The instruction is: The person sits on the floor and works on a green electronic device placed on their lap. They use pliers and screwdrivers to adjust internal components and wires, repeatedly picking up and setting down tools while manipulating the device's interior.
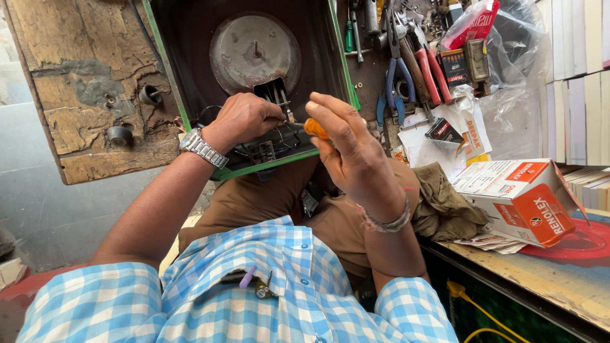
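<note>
Shirt: blue-and-white checked shirt [254, 298] fills the bottom of the head view; a purple pen [247, 277] sticks out of its pocket.
Lap: brown trousers [267, 203]; the lower edge of a green metal case [241, 82] rests there.
Case: open, dark inside, with a round grey disc [254, 51] at the back and a tangle of thin wires [279, 136] along the near edge.
Left hand: left hand [244, 117], steel watch [202, 149] on the wrist, fingers curled down into the case at the wiring; whether it grips anything, cannot tell.
Right hand: right hand [349, 146] raised just in front of the case, fingertips pinching the orange handle of a screwdriver [316, 129]; shaft hidden behind the left hand.
Handling, judged: screwdriver light and stiff, best held by the handle. Wires thin and soft, likely easy to snag. Case looks rigid and fairly heavy, safest held by its green rim.
Edges: case walls close in both hands; a worn wooden board [89, 89] stands left.
Room: right side crowded with pliers [406, 76], papers, an olive cloth [445, 203] and an orange-and-white box [521, 200] on the bench [559, 279]. Free space mainly above the lap.
</note>
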### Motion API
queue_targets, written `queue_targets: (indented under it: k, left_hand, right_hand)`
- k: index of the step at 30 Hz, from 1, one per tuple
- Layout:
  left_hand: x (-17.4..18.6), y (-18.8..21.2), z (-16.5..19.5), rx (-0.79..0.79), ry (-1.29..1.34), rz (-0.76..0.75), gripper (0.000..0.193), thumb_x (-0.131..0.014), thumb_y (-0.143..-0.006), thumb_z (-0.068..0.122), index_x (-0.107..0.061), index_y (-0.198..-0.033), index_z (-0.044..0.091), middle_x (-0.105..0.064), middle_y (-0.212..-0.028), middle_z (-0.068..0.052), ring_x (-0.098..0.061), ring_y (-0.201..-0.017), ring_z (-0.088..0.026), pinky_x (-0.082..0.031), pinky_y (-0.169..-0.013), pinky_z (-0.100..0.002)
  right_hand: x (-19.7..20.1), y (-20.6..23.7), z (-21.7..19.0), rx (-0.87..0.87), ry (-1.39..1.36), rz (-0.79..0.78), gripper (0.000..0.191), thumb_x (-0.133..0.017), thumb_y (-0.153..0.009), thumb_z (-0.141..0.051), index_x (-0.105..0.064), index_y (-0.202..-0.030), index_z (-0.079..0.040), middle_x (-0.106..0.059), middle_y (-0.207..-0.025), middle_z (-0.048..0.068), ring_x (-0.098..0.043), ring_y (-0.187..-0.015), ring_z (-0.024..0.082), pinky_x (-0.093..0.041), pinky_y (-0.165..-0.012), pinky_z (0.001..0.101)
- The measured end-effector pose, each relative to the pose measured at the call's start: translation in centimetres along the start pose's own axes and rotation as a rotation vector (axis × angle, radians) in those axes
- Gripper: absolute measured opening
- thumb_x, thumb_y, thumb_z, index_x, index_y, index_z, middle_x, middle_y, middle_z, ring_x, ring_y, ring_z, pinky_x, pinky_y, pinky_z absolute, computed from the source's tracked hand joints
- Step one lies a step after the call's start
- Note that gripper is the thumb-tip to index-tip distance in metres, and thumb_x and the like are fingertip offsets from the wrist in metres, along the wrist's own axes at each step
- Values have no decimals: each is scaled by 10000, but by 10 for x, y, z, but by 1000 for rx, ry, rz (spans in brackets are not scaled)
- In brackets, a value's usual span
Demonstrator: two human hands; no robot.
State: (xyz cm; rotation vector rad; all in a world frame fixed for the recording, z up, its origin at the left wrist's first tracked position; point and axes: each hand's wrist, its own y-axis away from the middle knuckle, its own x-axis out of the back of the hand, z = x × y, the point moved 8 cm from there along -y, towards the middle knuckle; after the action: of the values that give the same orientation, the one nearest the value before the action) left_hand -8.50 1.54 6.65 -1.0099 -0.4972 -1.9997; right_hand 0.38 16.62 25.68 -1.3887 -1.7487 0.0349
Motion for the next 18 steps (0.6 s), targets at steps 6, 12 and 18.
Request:
queue_targets:
  k: [6, 12, 18]
  left_hand:
    - [14, 17, -6, 10, -8, -1, 150, -780, -841, 228, -822, -981, 190, -760, -800, -64, -715, -722, -277, -546, -646, -400]
    - [28, 39, -15, 26, -27, -21, 167, -769, -841, 224, -823, -999, 220, -763, -814, -60, -716, -743, -278, -555, -667, -408]
    - [45, 60, -17, 16, -47, -34, 181, -762, -844, 217, -820, -1015, 228, -764, -818, -56, -719, -762, -278, -559, -674, -413]
  right_hand:
    - [-20, 0, -14, -47, 81, 40, 420, -757, -1005, 11, -566, -1365, -92, -647, -1246, 123, -723, -1065, 260, -636, -873, 312]
    - [-36, -11, -40, -31, 168, 31, 467, -795, -981, -61, -546, -1375, -97, -651, -1239, 126, -703, -1059, 281, -607, -882, 356]
    - [-54, -27, -66, -49, 94, -67, 478, -740, -1006, -17, -526, -1423, -115, -648, -1280, 139, -711, -1101, 254, -622, -895, 343]
